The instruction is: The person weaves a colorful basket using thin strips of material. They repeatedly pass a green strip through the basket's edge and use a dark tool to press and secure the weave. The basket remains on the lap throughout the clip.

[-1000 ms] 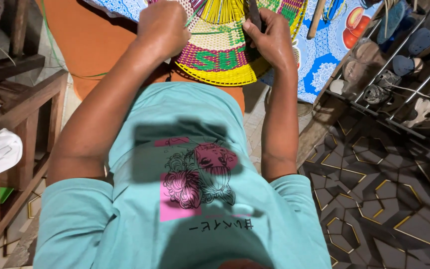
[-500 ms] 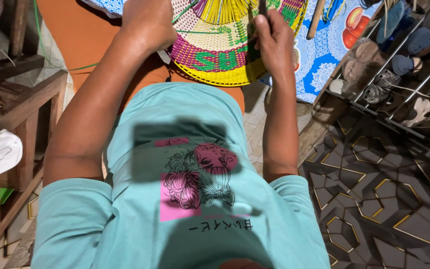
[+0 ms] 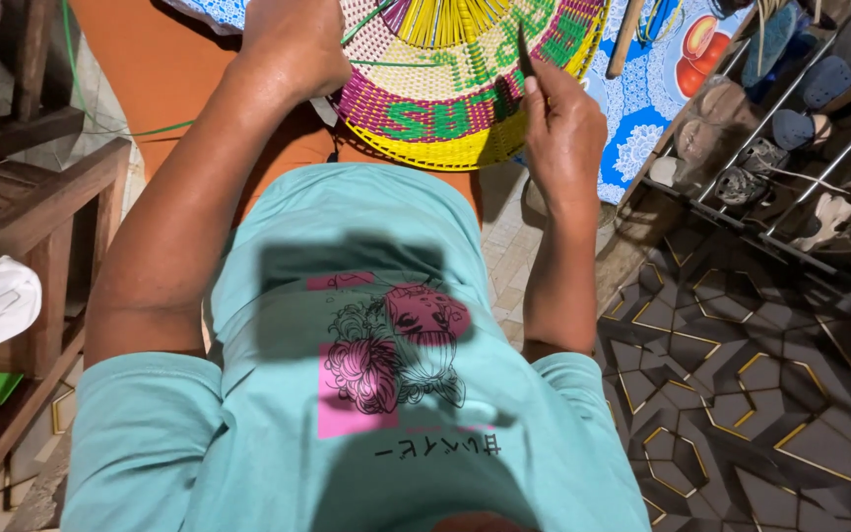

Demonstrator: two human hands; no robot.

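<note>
Head view: round woven basket [image 3: 445,94] in yellow, magenta, cream and green sits on my lap, its near rim just above my teal shirt [image 3: 366,394]; left hand [image 3: 293,44] closed over basket's left edge, knuckles up; right hand [image 3: 563,123] pinching a thin dark tool [image 3: 522,49] upright against the weave on the right side; blue floral cloth [image 3: 642,118] beyond that hand; shoe rack [image 3: 800,108] with sandals far right; wooden frame [image 3: 41,207] to my left; dark patterned floor [image 3: 741,394] on the right.
</note>
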